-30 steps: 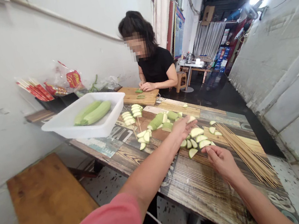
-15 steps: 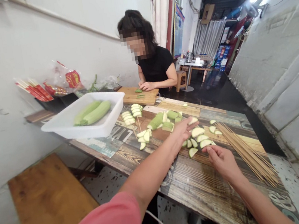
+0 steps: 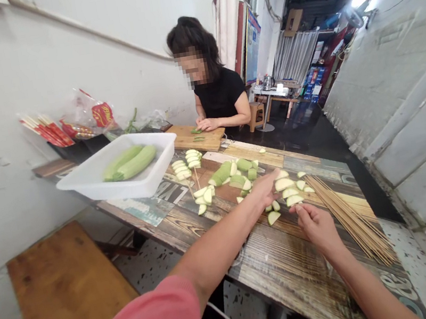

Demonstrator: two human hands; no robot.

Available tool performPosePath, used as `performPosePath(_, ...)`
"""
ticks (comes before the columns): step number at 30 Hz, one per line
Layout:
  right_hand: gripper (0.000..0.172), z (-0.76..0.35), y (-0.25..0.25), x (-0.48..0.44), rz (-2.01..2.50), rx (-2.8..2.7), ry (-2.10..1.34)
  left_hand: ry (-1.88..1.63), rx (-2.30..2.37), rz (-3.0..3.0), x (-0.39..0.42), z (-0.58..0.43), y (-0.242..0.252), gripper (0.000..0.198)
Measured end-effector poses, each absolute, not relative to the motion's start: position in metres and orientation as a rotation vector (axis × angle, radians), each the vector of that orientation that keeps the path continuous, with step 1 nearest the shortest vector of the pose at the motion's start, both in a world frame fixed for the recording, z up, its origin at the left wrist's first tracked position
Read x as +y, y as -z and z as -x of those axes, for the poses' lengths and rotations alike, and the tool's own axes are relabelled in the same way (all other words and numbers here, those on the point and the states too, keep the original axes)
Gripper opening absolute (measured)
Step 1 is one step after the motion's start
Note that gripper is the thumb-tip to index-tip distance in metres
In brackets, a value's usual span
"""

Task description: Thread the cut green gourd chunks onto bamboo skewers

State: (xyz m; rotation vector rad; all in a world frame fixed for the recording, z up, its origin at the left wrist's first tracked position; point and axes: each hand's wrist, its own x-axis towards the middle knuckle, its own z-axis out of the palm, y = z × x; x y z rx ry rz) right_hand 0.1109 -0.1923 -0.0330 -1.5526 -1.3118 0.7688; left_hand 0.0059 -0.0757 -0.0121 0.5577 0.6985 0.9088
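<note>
Pale-green zucchini slices (image 3: 285,184) lie in a row, one behind another, between my hands. At the near end of the row, my right hand (image 3: 317,224) is pinched closed on a thin skewer, mostly hidden by fingers and slices. My left hand (image 3: 266,187) reaches over from the left, fingers stretched along the far slices; its fingertips are partly hidden. Loose slices (image 3: 273,218) lie below the left wrist. Thicker zucchini chunks (image 3: 221,174) sit to the left, near skewered slices (image 3: 193,158). Bare bamboo skewers (image 3: 347,219) lie in a bundle at right.
A white plastic tub (image 3: 155,177) with two whole zucchinis (image 3: 135,162) stands at left. Across the patterned table (image 3: 278,262), a person in black (image 3: 223,96) handles green pieces on a cutting board (image 3: 213,139). A black holder (image 3: 74,150) with wrapped chopsticks is by the wall.
My left hand has drawn slightly left and its fingers look less spread. The row of slices has shifted slightly right; my right hand keeps its pinch.
</note>
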Motion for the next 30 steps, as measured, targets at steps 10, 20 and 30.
performPosePath(10,0.04,-0.117,0.037,-0.19,1.635,-1.524,-0.553,-1.042,0.714,-0.622,-0.071,-0.007,0.014,0.005)
performPosePath(20,0.036,-0.13,0.045,-0.188,1.818,-1.651,-0.059,-1.186,0.697,-0.572,-0.066,-0.008,0.018,0.011)
performPosePath(30,0.041,-0.122,0.01,-0.189,1.751,-1.391,0.0,-1.144,0.769,-0.744,-0.08,-0.022,0.029,0.009)
